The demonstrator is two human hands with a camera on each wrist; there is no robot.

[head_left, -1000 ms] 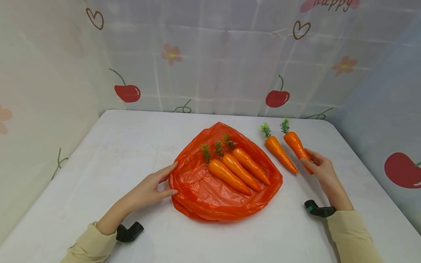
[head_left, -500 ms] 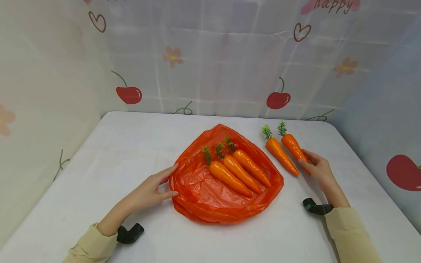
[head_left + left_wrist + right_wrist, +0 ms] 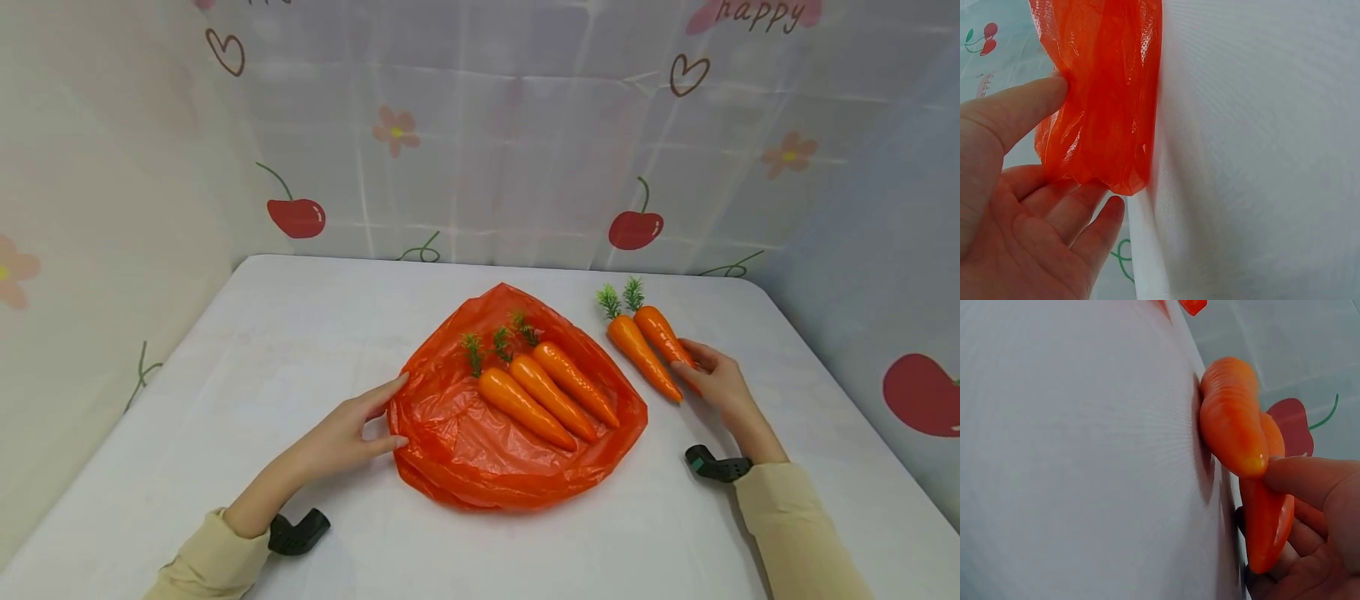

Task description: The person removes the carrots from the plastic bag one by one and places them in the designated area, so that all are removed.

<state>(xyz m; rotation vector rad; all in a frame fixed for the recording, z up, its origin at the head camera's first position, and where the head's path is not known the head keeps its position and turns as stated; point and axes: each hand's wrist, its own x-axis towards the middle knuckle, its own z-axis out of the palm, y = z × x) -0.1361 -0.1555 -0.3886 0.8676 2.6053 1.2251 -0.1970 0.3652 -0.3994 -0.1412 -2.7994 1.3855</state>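
Observation:
A red plastic bag (image 3: 450,467) lies spread out, with three orange carrots (image 3: 525,408) with green tops lying side by side on it. My left hand (image 3: 345,437) is at the bag's left edge, thumb and fingers spread apart and touching the plastic; in the left wrist view the thumb (image 3: 1035,106) meets the bag's (image 3: 1104,94) side. To the right of the bag, my right hand (image 3: 716,383) pinches the tip end of a carrot (image 3: 660,329) between thumb and fingers. Another carrot (image 3: 641,358) lies close along its left side, overlapping it in the right wrist view.
Everything is on a white-covered table (image 3: 300,333). Patterned cloth walls (image 3: 487,150) with cherries and flowers stand at the back and both sides. Black camera mounts (image 3: 298,532) sit on both wrists.
My right hand has moved left with its carrot, closing the gap to the carrot beside it. The left hand and the bag have kept their places; the view has tilted slightly.

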